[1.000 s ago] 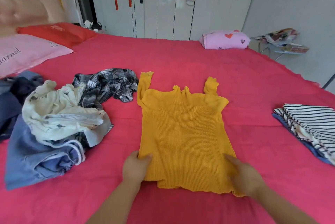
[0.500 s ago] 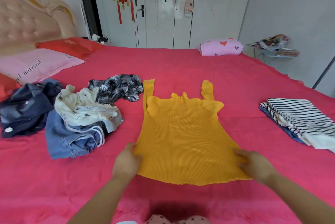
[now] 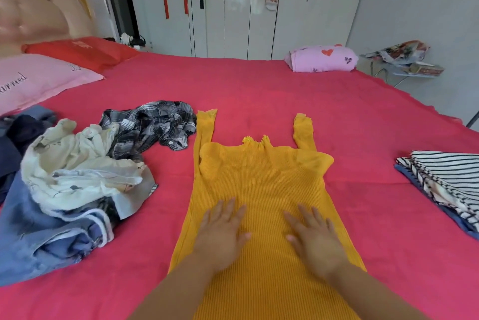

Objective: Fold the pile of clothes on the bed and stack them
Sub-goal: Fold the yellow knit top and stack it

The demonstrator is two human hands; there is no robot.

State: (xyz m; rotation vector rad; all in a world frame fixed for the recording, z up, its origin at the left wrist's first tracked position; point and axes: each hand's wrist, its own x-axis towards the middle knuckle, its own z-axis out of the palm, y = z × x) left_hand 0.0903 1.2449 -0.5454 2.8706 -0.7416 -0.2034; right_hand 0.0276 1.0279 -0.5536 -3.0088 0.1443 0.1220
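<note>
A yellow ribbed knit top (image 3: 261,177) lies flat on the red bed (image 3: 272,91), sleeves pointing away from me. My left hand (image 3: 223,234) and my right hand (image 3: 315,239) rest flat on its lower middle, fingers straight and spread, side by side. To the left lies the unfolded pile: a cream garment (image 3: 77,167) on top of blue jeans (image 3: 44,236), with a black-and-white plaid shirt (image 3: 150,125) behind it and dark clothes (image 3: 15,138) at the far left. At the right edge sits a folded stack topped by a striped garment (image 3: 448,177).
A pink pillow (image 3: 39,81) and a red pillow (image 3: 77,51) lie by the headboard at the left. A folded pink cloth with hearts (image 3: 321,59) sits at the bed's far edge. A small table with papers (image 3: 404,60) stands beyond the right side.
Both hands left the hem corners of the yellow top and moved inward and up onto its middle, now lying flat. The top sits smoother and closer to me.
</note>
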